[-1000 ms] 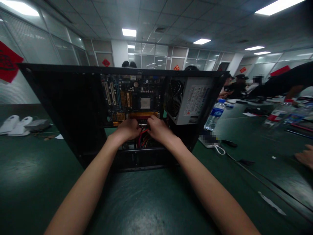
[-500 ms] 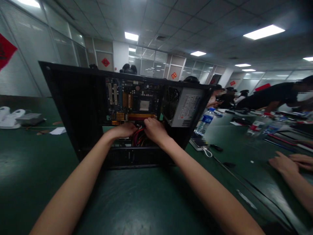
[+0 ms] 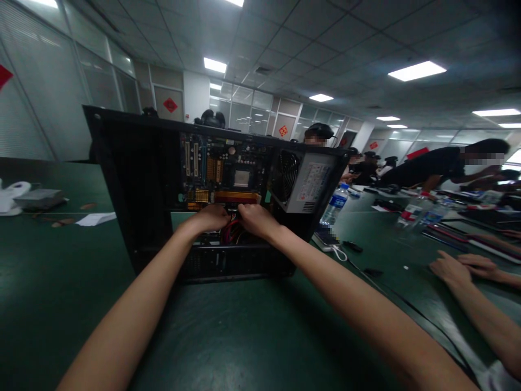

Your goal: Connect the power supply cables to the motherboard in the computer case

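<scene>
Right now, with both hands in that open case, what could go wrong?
The left hand and right hand crowd the red cable bundle just below the motherboard; a hard tug might strain a connector or scrape the board. The open computer case could shift on the green table.

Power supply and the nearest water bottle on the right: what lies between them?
In the head view, only the case's black side edge and bare green table separate the power supply from the water bottle.

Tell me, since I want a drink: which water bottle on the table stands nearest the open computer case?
The blue-labelled bottle just right of the case's power supply; the red-labelled bottle and its neighbour stand farther right.
</scene>
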A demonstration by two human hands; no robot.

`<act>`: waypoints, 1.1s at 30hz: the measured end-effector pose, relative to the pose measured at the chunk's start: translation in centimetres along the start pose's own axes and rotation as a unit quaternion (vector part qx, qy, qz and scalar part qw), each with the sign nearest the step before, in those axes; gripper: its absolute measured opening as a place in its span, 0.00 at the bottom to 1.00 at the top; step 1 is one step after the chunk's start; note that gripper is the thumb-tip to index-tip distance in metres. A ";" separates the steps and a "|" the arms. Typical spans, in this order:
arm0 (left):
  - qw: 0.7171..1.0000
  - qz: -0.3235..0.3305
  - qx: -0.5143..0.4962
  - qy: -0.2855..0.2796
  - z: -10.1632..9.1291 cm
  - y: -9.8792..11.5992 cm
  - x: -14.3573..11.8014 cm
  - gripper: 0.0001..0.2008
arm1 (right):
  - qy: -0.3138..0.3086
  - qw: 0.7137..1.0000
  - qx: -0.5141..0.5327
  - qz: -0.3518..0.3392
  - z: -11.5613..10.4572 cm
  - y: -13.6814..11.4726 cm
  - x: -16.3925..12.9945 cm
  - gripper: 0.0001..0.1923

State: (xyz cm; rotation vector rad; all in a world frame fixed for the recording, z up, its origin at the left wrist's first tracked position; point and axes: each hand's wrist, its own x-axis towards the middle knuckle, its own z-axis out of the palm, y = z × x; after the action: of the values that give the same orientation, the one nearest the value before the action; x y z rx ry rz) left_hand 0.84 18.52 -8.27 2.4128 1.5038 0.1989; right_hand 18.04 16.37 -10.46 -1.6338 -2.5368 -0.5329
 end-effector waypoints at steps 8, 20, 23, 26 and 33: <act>1.000 -0.005 0.000 -0.003 0.0 -0.1 0.1 0.16 | -0.009 1.000 -0.013 -0.023 0.7 0.8 0.4 0.10; 1.000 -0.014 0.021 -0.006 -0.1 0.5 -0.1 0.16 | -0.009 0.999 -0.031 -0.016 0.6 0.4 0.2 0.12; 1.000 -0.007 0.025 -0.006 0.0 0.3 0.1 0.17 | -0.006 1.000 -0.027 -0.014 0.4 0.4 0.1 0.13; 1.000 0.006 0.028 -0.007 0.0 0.2 0.2 0.18 | -0.007 1.000 -0.021 -0.007 0.1 0.3 -0.1 0.13; 0.999 0.006 0.041 0.002 0.2 0.0 0.4 0.17 | -0.006 1.000 -0.011 0.002 0.0 0.2 0.2 0.13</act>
State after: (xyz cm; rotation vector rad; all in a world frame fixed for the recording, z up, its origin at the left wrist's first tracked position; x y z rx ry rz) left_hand 1.07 18.79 -8.43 2.4868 1.5290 0.1461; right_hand 18.17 16.62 -10.35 -1.6536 -2.5454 -0.5526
